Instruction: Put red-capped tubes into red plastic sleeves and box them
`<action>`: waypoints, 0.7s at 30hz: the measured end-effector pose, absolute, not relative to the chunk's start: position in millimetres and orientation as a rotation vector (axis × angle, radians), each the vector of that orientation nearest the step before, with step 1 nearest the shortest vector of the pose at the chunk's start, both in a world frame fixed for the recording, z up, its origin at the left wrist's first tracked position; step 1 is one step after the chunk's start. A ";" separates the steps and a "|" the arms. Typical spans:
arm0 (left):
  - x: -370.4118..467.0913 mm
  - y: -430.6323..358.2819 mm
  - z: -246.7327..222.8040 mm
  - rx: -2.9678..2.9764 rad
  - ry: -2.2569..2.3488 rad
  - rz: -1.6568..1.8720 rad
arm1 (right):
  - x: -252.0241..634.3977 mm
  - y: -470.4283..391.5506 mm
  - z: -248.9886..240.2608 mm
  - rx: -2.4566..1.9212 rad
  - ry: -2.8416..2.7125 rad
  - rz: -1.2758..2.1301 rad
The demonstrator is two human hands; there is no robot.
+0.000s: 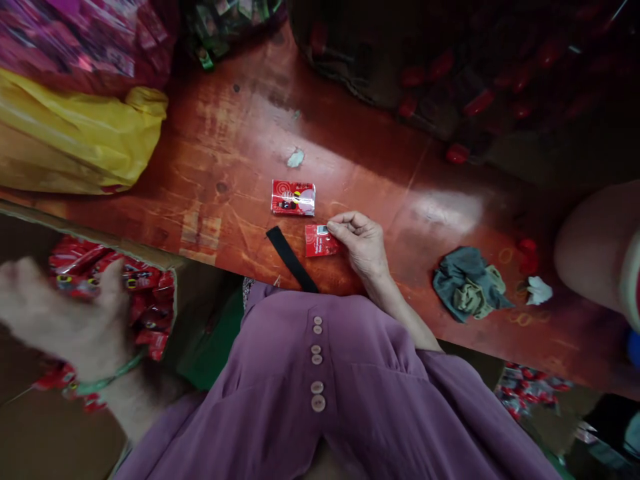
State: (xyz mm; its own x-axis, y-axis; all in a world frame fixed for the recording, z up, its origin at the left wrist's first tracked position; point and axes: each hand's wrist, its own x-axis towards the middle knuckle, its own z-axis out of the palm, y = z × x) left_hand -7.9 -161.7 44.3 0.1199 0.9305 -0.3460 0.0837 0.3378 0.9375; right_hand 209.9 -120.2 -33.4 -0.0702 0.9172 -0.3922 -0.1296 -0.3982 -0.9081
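Observation:
Between its thumb and fingers, my right hand pinches a small red card packet with a white barcode label, low over the table. Just beyond it lies a stack of red printed cards. A black strip lies slanted at the table's front edge, left of the packet. My left hand, blurred, is spread open at the far left with a green bangle on its wrist. It is over a cardboard box holding several red packets; nothing shows in its fingers.
A yellow bag and a pink bag of packets stand at the back left. A dark sack with red-capped items fills the back right. Crumpled grey cloth, white tissue and a pale bucket are at the right.

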 end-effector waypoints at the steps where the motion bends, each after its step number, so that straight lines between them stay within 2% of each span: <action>1: -4.0 -158.8 41.8 1.073 1.311 0.819 | 208.8 -120.1 -31.7 -1.382 -0.947 1.584; 8: 29.0 -123.5 11.0 1.401 1.305 0.731 | 209.5 -122.7 -19.6 -1.372 -1.342 1.360; 13: 42.3 -99.1 -5.4 1.701 1.246 0.646 | 226.6 -117.5 -20.5 -1.292 -1.349 1.510; 16: 41.9 -97.0 -8.1 1.726 1.277 0.634 | 235.6 -115.6 -22.8 -1.304 -1.385 1.567; 21: 41.0 -94.2 1.0 1.635 1.175 0.449 | 247.7 -108.3 -15.7 -1.289 -1.701 1.371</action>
State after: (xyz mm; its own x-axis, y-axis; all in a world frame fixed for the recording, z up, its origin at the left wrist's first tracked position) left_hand 41.0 -94.2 1.0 0.4528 0.8564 -0.2479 0.4727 0.0052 0.8812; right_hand 247.7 -108.3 -15.7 -0.3521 0.9283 -0.1192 0.3135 -0.0031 -0.9496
